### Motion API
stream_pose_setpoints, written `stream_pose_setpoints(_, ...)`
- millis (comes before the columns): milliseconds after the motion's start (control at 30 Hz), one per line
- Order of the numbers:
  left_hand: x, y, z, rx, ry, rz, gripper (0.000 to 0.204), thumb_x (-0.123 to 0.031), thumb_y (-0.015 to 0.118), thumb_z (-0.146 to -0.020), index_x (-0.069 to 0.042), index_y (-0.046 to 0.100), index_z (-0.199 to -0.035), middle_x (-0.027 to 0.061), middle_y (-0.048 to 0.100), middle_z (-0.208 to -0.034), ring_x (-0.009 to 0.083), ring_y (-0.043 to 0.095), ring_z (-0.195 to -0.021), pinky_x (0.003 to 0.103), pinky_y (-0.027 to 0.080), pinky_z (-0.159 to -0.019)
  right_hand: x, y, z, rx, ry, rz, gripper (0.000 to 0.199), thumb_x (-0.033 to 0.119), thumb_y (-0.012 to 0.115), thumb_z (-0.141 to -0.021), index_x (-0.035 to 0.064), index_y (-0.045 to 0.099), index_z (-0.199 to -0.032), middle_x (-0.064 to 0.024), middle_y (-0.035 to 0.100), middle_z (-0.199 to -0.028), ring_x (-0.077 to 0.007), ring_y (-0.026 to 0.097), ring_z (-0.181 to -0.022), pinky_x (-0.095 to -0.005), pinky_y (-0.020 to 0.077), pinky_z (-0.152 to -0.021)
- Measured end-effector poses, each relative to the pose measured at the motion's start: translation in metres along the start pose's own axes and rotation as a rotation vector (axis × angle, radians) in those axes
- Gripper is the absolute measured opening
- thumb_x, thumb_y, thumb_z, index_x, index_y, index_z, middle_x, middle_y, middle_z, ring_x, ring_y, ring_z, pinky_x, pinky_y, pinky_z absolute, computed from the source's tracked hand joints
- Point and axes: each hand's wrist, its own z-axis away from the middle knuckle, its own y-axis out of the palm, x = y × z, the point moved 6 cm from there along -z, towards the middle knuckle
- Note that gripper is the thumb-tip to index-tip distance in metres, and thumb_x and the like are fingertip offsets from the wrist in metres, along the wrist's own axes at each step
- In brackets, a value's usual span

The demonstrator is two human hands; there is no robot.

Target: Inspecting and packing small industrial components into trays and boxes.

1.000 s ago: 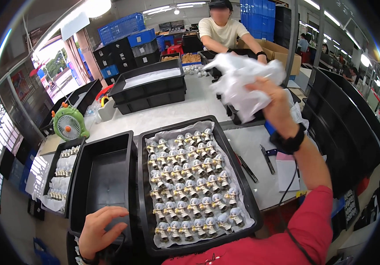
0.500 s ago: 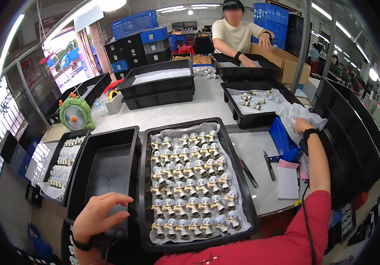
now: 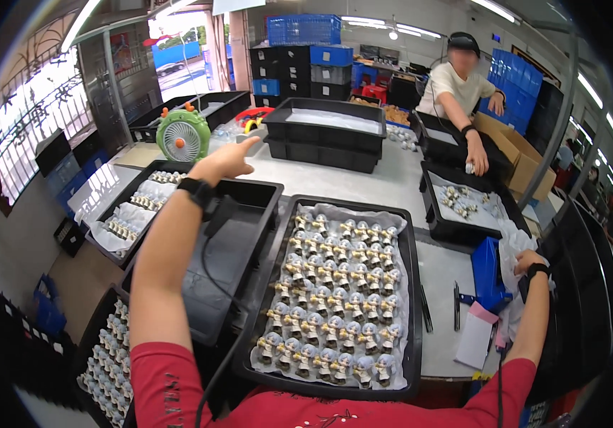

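My left hand [image 3: 227,161] reaches out beyond the far end of an empty black tray [image 3: 232,235], fingers stretched and nothing visible in them. It is nearest to a grey tape dispenser [image 3: 248,145] and a green fan [image 3: 183,137]. At the right, my right hand [image 3: 529,262] closes on a crumpled white sheet [image 3: 512,246] beside a blue plastic holder [image 3: 490,267]. Between my arms lies a black tray [image 3: 416,307] lined with white sheet, filled with rows of small pale-haired figurines [image 3: 331,299].
Another tray [image 3: 456,232] holds loose figurines at the right; a co-worker's hand [image 3: 476,157] is above it with a small piece. Stacked black trays [image 3: 324,150] stand at the back. Pens [image 3: 456,305] and a notepad [image 3: 473,345] lie at the right. More figurine trays [image 3: 151,171] stand left.
My left hand has gone up and away from me, past the empty tray. My right hand has drawn nearer with the white sheet. The view has swung left; the co-worker's hand is now over the loose-figurine tray.
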Motion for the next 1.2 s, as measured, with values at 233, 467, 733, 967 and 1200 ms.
stream_pose_setpoints(233,0.002,0.006,-0.041,-0.041,-0.356,0.298,0.076,-0.010,0.057,-0.077,-0.017,0.020,-0.142,0.0171,0.053,-0.123,0.0290,0.064,-0.089,0.037,0.054,-0.071,0.023,-0.061,0.030,-0.182,-0.003,-0.198,0.044,0.015,0.080,-0.051,-0.0040,0.066,-0.088,-0.0153,0.065,-0.078,-0.0244,0.064,-0.068,-0.0325,0.0515,-0.063)
stream_pose_setpoints(467,-0.016,0.008,-0.050,-0.040,-0.273,0.152,0.061,-0.004,0.046,-0.077,-0.014,0.033,-0.136,0.0193,0.054,-0.120,0.0308,0.058,-0.105,0.040,0.047,-0.088,0.137,-0.084,0.112,-0.181,-0.448,-0.342,0.047,0.019,0.073,-0.063,-0.0023,0.061,-0.104,-0.0181,0.064,-0.095,-0.0278,0.062,-0.085,-0.0337,0.0496,-0.075)
stream_pose_setpoints(733,-0.063,-0.014,0.093,0.008,0.390,0.176,0.058,-0.019,0.062,-0.080,-0.006,0.040,-0.132,0.0138,0.063,-0.087,0.0267,0.062,-0.079,0.032,0.049,-0.074,0.307,-0.052,0.248,0.090,-1.153,-0.384,0.047,0.023,0.068,-0.077,0.0035,0.054,-0.117,-0.0176,0.060,-0.106,-0.0317,0.058,-0.095,-0.0355,0.0455,-0.084)
stream_pose_setpoints(967,-0.050,-0.009,0.285,0.109,0.337,0.884,0.057,-0.004,0.064,-0.078,-0.003,0.043,-0.131,0.0122,0.062,-0.102,0.0165,0.060,-0.092,0.029,0.048,-0.081,0.297,0.004,0.291,0.320,-1.011,-0.650,0.036,0.019,0.066,-0.080,0.0034,0.059,-0.112,-0.0138,0.064,-0.098,-0.0232,0.061,-0.091,-0.0307,0.0463,-0.079)
stream_pose_setpoints(1200,0.001,0.103,0.360,-0.053,-0.047,1.384,0.039,-0.009,0.062,-0.083,0.001,0.051,-0.119,0.0111,0.063,-0.098,0.0179,0.061,-0.088,0.030,0.048,-0.083,0.251,0.054,0.308,-0.067,-0.688,-1.228,0.020,0.003,0.060,-0.080,-0.0003,0.062,-0.099,-0.0051,0.062,-0.095,-0.0121,0.057,-0.088,-0.0249,0.0439,-0.079)
